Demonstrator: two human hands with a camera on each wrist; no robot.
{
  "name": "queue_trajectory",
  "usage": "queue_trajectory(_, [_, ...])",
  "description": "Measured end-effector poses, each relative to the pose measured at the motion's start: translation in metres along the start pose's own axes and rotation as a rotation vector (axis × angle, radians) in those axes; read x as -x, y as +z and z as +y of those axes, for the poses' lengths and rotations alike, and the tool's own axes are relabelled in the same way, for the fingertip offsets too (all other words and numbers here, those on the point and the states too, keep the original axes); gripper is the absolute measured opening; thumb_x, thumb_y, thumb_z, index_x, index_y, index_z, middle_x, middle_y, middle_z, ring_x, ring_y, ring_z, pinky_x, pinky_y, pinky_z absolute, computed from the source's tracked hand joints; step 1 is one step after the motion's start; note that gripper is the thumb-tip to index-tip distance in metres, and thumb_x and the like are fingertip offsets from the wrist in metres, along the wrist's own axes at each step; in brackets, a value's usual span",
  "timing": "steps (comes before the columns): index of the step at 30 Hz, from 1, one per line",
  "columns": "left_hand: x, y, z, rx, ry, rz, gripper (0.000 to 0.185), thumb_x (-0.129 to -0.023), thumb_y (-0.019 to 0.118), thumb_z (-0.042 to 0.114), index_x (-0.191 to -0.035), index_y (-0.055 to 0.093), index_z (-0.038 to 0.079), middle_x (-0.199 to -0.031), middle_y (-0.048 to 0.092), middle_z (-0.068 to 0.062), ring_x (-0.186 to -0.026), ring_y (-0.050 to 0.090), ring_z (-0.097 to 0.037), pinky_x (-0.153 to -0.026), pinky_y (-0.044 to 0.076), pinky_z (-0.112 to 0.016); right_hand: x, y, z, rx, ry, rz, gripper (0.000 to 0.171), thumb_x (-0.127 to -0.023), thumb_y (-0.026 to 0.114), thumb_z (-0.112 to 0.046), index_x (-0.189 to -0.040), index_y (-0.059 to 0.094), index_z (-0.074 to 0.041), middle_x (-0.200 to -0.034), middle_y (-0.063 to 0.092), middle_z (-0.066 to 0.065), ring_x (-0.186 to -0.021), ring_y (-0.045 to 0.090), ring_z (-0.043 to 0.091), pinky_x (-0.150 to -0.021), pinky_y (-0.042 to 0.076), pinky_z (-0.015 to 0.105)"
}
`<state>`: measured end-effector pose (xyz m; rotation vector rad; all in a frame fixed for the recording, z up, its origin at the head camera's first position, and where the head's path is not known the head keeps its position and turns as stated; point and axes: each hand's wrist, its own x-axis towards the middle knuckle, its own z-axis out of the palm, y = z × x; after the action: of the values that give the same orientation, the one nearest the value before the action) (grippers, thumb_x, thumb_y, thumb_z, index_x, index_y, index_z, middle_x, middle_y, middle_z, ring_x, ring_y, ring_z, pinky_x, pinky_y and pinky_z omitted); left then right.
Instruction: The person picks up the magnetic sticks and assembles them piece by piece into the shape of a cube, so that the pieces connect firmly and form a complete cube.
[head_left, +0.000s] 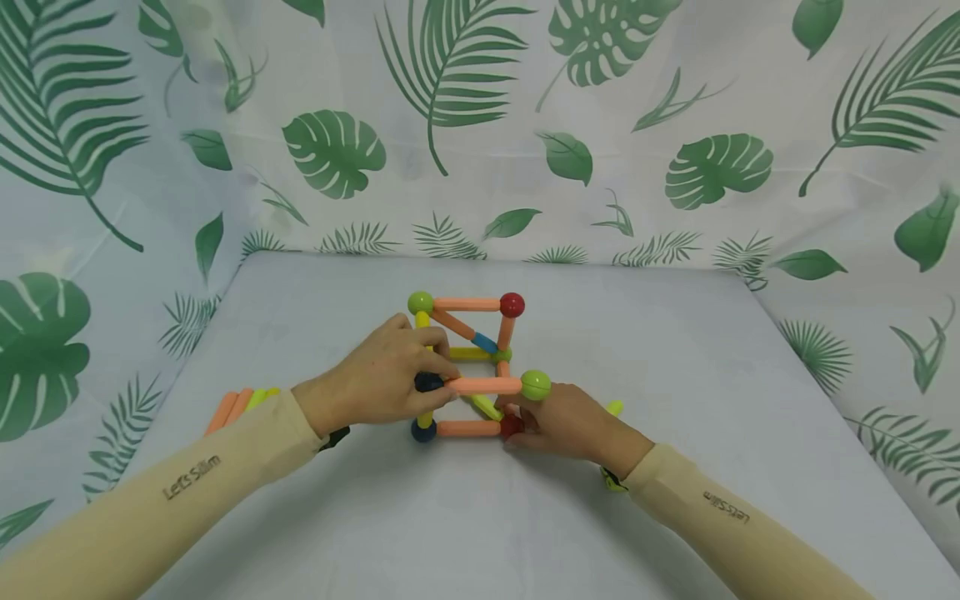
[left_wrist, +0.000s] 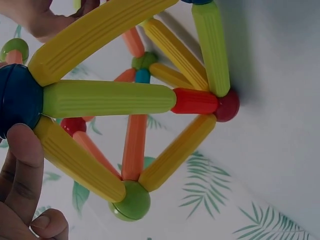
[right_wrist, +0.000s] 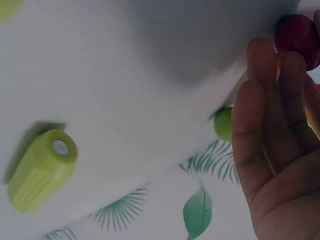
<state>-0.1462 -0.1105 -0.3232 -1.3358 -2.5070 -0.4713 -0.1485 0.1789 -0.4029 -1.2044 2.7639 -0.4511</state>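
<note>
A frame of coloured rods and balls (head_left: 468, 367) stands in the middle of the grey table (head_left: 675, 367). My left hand (head_left: 437, 377) grips the dark blue ball (head_left: 429, 382) at the frame's upper front left corner, where an orange rod (head_left: 483, 385) runs to a green ball (head_left: 536, 384). In the left wrist view my fingers (left_wrist: 22, 150) curl against that blue ball (left_wrist: 17, 100). My right hand (head_left: 519, 430) pinches the red ball (head_left: 512, 427) at the lower front right corner. In the right wrist view its fingertips (right_wrist: 262, 55) reach the red ball (right_wrist: 297, 32).
Several loose orange and green rods (head_left: 240, 402) lie on the table behind my left sleeve. A loose green rod (head_left: 615, 407) lies just right of my right hand, the same green rod (right_wrist: 42, 170) in the right wrist view. A leaf-print cloth (head_left: 480, 125) hangs behind and at both sides.
</note>
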Motion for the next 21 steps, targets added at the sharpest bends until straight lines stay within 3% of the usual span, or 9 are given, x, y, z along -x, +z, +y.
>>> queue_trajectory(4, [-0.003,0.000,-0.006,-0.020,-0.004,-0.014,0.016,-0.089,0.079,0.034,-0.094,0.082,0.019,-0.090,0.062,0.005,-0.071,0.050,-0.009,-0.072,0.033,-0.034,-0.006,0.001,-0.001,0.089,0.008,0.031,0.038,-0.082,0.086,-0.034,-0.111,0.070,-0.016,-0.070,0.054,-0.009,-0.059,0.046,0.005,-0.054,0.042,0.024])
queue_trajectory(17, [-0.024,-0.002,-0.050,-0.015,-0.052,-0.042,0.022,-0.092,0.075,0.038,-0.101,0.083,0.019,-0.095,0.061,0.003,-0.072,0.051,-0.011,-0.076,0.033,-0.038,-0.038,-0.005,0.015,0.063,0.214,0.005,0.036,-0.087,0.082,-0.031,-0.118,0.069,-0.017,-0.069,0.058,-0.011,-0.063,0.054,0.008,-0.055,0.045,0.027])
queue_trajectory(21, [-0.028,-0.002,-0.059,-0.013,-0.063,-0.046,0.023,-0.093,0.075,0.039,-0.102,0.083,0.019,-0.096,0.062,0.002,-0.074,0.053,-0.013,-0.079,0.034,-0.039,-0.043,-0.008,0.007,0.121,0.304,0.027,0.033,-0.087,0.081,-0.037,-0.109,0.068,-0.015,-0.062,0.055,-0.009,-0.057,0.052,0.010,-0.049,0.043,0.027])
